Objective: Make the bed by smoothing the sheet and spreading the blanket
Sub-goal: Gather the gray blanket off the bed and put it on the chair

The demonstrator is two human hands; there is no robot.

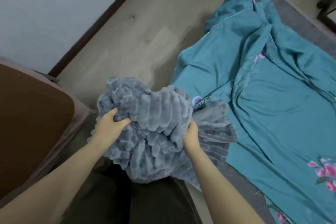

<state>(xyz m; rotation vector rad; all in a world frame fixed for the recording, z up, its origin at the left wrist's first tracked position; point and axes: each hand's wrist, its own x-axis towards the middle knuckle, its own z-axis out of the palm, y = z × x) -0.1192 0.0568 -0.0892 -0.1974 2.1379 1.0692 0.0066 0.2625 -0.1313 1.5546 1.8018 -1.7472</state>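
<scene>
The teal floral sheet (272, 114) lies in long wrinkles across the grey mattress (298, 18), a strip of mattress bare beyond its far edge, so the smoothing looks unfinished. At the sheet's near-left corner the bunched grey-blue ribbed plush blanket (145, 114) is held up, one tail trailing onto the sheet; I judge it is being gathered for spreading, which next calls for finding an edge. The left hand (111, 125) curls its fingers into the pile, the right hand (190, 135) clutches a fold, and the pale wooden floor (145, 32) left of the sheet offers swinging room.
</scene>
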